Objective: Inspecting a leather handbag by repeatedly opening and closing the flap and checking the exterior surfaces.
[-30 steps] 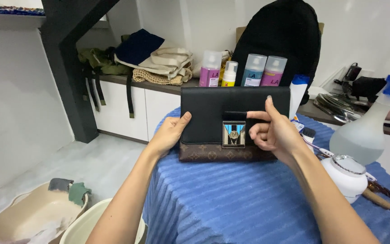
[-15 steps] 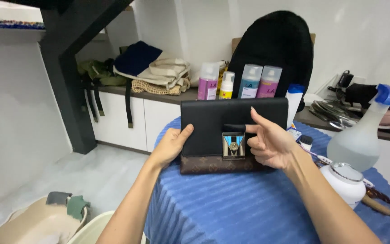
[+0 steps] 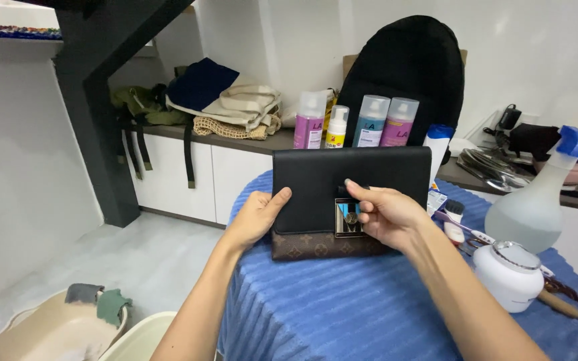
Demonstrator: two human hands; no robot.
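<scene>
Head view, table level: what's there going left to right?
Left hand → black clutch bag, gripped at its left edge → right hand on the metal clasp → white round container → spray bottle.

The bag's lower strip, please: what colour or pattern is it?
Brown with a tan repeating motif, below the black flap of the bag, seen in the head view.

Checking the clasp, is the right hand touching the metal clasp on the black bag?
Touching. The head view shows the right hand with its fingers laid over the metal clasp of the black bag.
</scene>
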